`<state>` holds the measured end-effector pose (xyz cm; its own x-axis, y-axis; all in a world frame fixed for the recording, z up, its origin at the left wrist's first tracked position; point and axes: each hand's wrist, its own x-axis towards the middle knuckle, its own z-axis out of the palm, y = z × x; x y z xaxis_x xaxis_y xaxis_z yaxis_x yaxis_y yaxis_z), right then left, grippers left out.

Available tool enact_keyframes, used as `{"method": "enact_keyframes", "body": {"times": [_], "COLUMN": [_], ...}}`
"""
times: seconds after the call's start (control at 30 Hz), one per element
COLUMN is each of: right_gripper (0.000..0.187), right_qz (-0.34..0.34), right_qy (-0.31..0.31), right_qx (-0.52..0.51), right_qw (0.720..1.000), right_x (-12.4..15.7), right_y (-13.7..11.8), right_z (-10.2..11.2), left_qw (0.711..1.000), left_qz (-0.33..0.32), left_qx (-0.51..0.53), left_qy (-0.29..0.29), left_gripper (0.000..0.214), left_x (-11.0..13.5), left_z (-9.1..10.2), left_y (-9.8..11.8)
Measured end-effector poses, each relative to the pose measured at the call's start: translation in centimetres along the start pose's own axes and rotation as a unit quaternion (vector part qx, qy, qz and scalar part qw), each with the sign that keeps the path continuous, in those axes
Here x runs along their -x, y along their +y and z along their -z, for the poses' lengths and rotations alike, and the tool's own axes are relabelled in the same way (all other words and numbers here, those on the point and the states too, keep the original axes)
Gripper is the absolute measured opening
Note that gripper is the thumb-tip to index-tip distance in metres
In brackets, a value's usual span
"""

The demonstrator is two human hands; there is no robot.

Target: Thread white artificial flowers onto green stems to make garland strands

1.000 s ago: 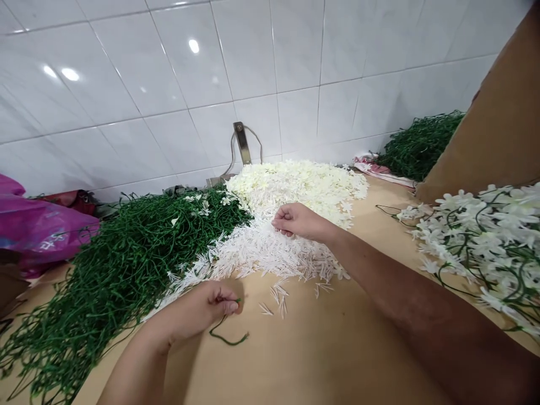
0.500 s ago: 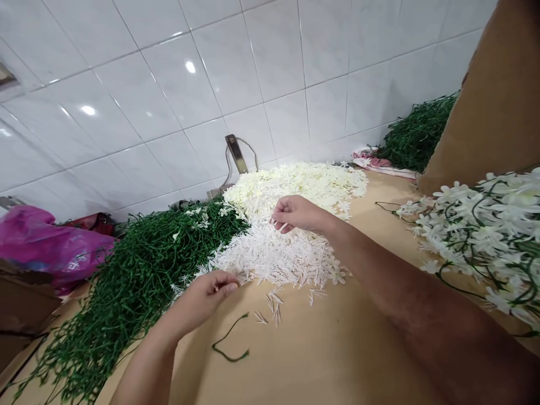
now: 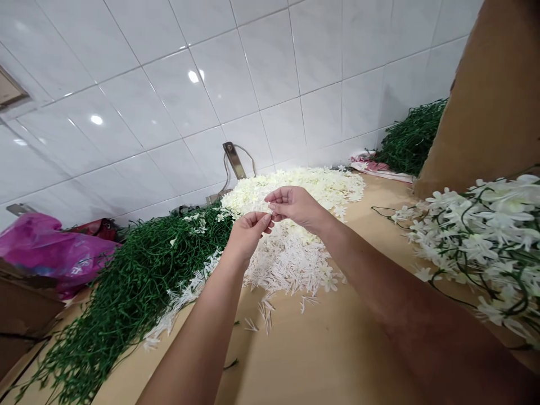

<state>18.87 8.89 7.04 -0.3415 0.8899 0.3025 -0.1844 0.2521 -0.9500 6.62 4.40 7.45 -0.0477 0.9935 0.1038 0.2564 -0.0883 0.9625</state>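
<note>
My left hand (image 3: 252, 232) and my right hand (image 3: 291, 207) meet fingertip to fingertip above the middle of the table. Both are pinched closed; a small whitish bit shows between the fingertips, too small to name. Below them lies a heap of thin white artificial flower stamens (image 3: 287, 264). Behind the hands spreads a pile of pale yellow-white artificial petals (image 3: 320, 185). To the left of my left hand is a big heap of green plastic stems (image 3: 143, 270). A single green stem (image 3: 231, 364) lies on the table, mostly hidden by my left forearm.
At the right lies a bunch of assembled white flowers (image 3: 485, 236) on green stems, beside a cardboard sheet (image 3: 464, 124). More green stems (image 3: 413, 138) rest on a cloth (image 3: 379, 167) by the tiled wall (image 3: 270, 67). A pink plastic bag (image 3: 54, 247) sits far left.
My left hand has moved up and right from the near edge of the white heap to meet my right hand. The right hand has lifted slightly. The view has shifted a little.
</note>
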Motion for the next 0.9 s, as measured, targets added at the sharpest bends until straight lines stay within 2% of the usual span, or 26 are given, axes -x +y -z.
{"method": "enact_keyframes", "body": {"times": [0.23,0.4,0.47,0.57,0.63,0.7,0.8,0.9], "right_gripper": [0.004,0.005,0.005,0.007,0.008,0.007,0.007,0.008], "right_qz": [0.001,0.030,0.053,0.090,0.101,0.105,0.117,0.140], "right_qy": [-0.075,-0.062,-0.024,0.048,0.077,0.092,0.096,0.091], "right_qx": [0.053,0.115,0.167,0.238,0.265,0.279,0.292,0.295], "right_qw": [0.996,0.991,0.984,0.966,0.956,0.950,0.944,0.941], "right_x": [0.3,-0.1,-0.2,-0.1,0.3,0.7,1.3,1.6], "right_y": [-1.1,-0.6,-0.5,-1.1,-1.9,-2.8,-3.9,-4.3], "right_z": [0.9,1.8,2.4,3.1,3.4,3.6,3.6,3.4], "left_qw": [0.998,0.992,0.994,0.991,0.968,0.946,0.946,0.963], "left_qz": [-0.018,-0.007,-0.002,-0.022,-0.079,-0.109,-0.099,-0.082], "left_qx": [0.028,0.068,0.043,-0.108,-0.233,-0.304,-0.308,-0.257], "left_qy": [-0.059,-0.110,-0.105,-0.076,-0.047,-0.030,-0.025,-0.011], "left_gripper": [0.019,0.024,0.025,0.015,0.012,0.017,0.010,0.003], "left_x": [-1.0,-1.7,-2.0,-2.4,-2.6,-2.9,-3.4,-3.9], "left_z": [0.7,0.4,-0.5,-2.4,-3.8,-5.1,-6.2,-5.9], "left_y": [0.5,0.3,-0.2,-1.7,-2.9,-3.9,-4.7,-4.3]}}
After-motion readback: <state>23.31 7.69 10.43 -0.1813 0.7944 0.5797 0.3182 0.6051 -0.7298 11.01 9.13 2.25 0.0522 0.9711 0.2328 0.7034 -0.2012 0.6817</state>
